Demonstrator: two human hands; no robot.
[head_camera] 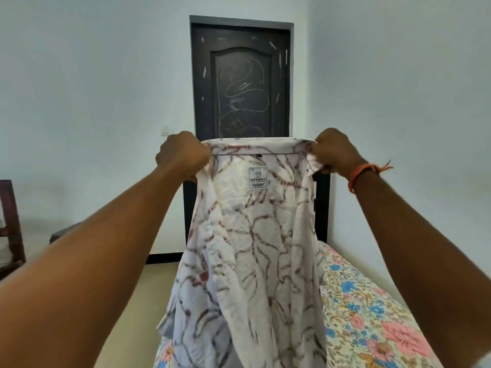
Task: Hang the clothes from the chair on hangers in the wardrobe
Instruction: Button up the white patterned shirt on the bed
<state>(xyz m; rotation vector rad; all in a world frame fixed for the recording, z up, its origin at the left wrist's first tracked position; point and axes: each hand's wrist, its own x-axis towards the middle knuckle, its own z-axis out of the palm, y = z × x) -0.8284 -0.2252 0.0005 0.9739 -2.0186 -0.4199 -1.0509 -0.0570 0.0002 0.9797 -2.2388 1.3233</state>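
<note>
I hold up a white shirt with a maroon branch pattern, stretched between both hands at the collar line. Its inside faces me, with a white brand label just below the collar. My left hand grips the left end of the collar in a fist. My right hand, with an orange thread band on the wrist, pinches the right end. The shirt hangs down over the bed and its lower part is blurred. No hanger or wardrobe is in view.
A bed with a floral sheet lies under and to the right of the shirt. A dark door with chalk scribbles stands straight ahead in the pale wall. Dark wooden furniture sits at the left edge, beside a low dark object.
</note>
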